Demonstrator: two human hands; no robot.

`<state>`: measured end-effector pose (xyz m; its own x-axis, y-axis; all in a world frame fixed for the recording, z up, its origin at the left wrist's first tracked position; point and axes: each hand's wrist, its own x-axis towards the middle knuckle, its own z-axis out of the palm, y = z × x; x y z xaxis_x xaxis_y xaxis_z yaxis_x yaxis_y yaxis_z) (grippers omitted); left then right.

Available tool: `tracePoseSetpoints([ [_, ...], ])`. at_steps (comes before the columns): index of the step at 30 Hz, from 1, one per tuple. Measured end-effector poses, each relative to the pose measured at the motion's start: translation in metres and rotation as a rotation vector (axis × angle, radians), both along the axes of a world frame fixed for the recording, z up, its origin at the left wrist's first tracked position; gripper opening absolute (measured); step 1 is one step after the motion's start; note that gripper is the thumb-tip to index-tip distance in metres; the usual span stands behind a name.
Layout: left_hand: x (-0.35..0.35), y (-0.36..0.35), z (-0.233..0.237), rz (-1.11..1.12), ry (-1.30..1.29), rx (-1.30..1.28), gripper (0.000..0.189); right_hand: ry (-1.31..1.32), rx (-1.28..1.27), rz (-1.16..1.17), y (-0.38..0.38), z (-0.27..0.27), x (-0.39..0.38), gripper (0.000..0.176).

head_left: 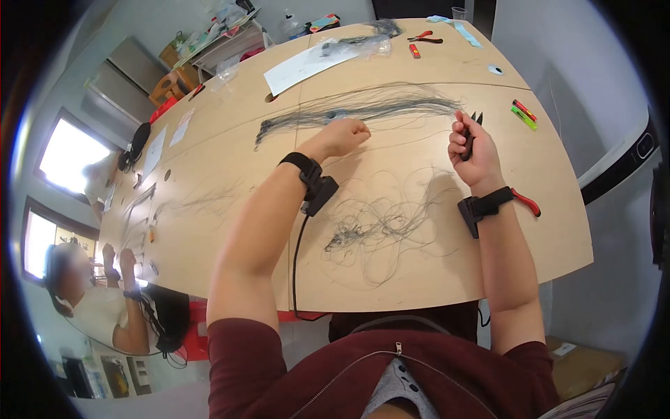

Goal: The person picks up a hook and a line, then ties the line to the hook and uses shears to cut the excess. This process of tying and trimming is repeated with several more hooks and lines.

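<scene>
My left hand (345, 137) is held above the middle of the table, fingers curled together in a pinch; whatever is between them is too fine to make out. To its right, my right hand (476, 150) is closed around small black pliers (468, 143), with their pointed tips facing away from me. A long bundle of thin dark strands (377, 109) stretches across the table just beyond both hands, its knotted end at the left. Nearer to me lies a loose tangle of similar strands (380, 227).
Red-handled pliers (527, 202) lie beside my right wrist. Red and green markers (523, 115) are at the right. A white sheet (307, 65), a plastic bag (377, 47) and another red-handled tool (424, 38) occupy the far side. Another person (105, 307) sits at the left.
</scene>
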<state>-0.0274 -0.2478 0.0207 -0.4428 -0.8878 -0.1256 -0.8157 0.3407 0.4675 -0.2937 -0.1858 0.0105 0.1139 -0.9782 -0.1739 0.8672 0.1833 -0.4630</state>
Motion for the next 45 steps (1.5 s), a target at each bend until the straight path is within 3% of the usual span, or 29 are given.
tracePoseSetpoints([
  [10,-0.042,-0.030,-0.028,-0.124,-0.204,-0.195,0.033,0.065,-0.029,-0.006,0.007,0.003,0.010,0.017],
  [14,-0.028,-0.025,-0.029,-0.097,0.080,-0.271,0.027,0.089,-0.029,0.010,0.009,0.001,0.012,0.017],
  [16,-0.025,0.012,0.020,-0.045,0.169,-0.171,0.023,0.105,-0.037,0.041,0.007,0.000,0.013,0.017],
  [19,-0.015,0.100,0.076,-0.374,0.444,-0.068,0.014,0.149,-0.049,0.041,0.011,0.003,0.018,0.019],
  [21,-0.007,0.186,0.101,-0.586,0.648,0.212,0.017,0.159,-0.054,0.060,0.010,0.001,0.018,0.019],
  [22,-0.013,0.210,0.103,-0.957,0.782,0.409,0.020,0.166,-0.051,0.064,0.011,0.000,0.019,0.019],
  [23,-0.026,0.235,0.112,-1.122,0.888,0.501,0.020,0.176,-0.048,0.070,0.011,0.000,0.020,0.019],
  [24,-0.031,0.271,0.097,-1.133,1.079,0.575,0.034,0.182,-0.040,0.080,0.011,0.000,0.022,0.019],
  [26,-0.029,0.295,0.089,-1.207,1.212,0.610,0.048,0.206,-0.032,0.086,0.014,0.003,0.027,0.020],
  [27,-0.026,0.299,0.083,-1.217,1.250,0.596,0.047,0.225,-0.040,0.094,0.016,0.002,0.028,0.020],
  [39,0.002,0.326,0.087,-1.198,1.295,0.354,0.038,0.318,-0.076,0.096,0.017,0.005,0.027,0.021],
  [45,0.008,0.321,0.102,-1.402,1.168,0.334,0.028,0.345,-0.086,0.108,0.019,0.005,0.031,0.022],
])
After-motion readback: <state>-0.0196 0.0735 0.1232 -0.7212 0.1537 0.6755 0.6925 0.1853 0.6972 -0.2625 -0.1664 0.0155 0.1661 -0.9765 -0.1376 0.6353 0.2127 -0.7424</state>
